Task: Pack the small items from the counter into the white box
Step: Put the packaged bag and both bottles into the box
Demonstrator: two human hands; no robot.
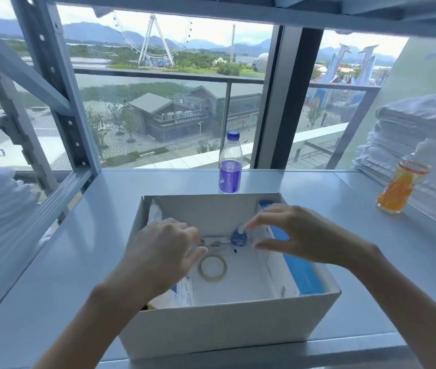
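Beyond the window lie a Ferris wheel and low roofs; on this side a pale blue-grey table (331, 209) carries the white box (224, 323), open at the top. Both hands are down inside it. The left hand (163, 251) hovers with fingers loosely spread over the box floor, gripping nothing that I can see. The right hand (299, 233) has its fingers curled around the white cap of a small blue dropper bottle (239, 237) that stands upright near the far wall; whether the fingertips pinch the cap or have just let go cannot be told.

That little bottle looks light, stiff plastic, smooth and top-heavy enough to tip, so the cap or the narrow neck is likely the surest place to hold it. A roll of clear tape (212, 268) lies flat on the box floor, rigid and light, easy to hook through its middle. A blue-and-white carton (302, 272) stands on edge along the right wall, and thin packets (184, 291) lie at the left, probably floppy and slippery.

On the table behind the box stands a purple-labelled water bottle (230, 166), fairly heavy if full, best gripped round its body. An orange drink bottle (400, 185) stands at the right, beside stacked white towels (424, 129).
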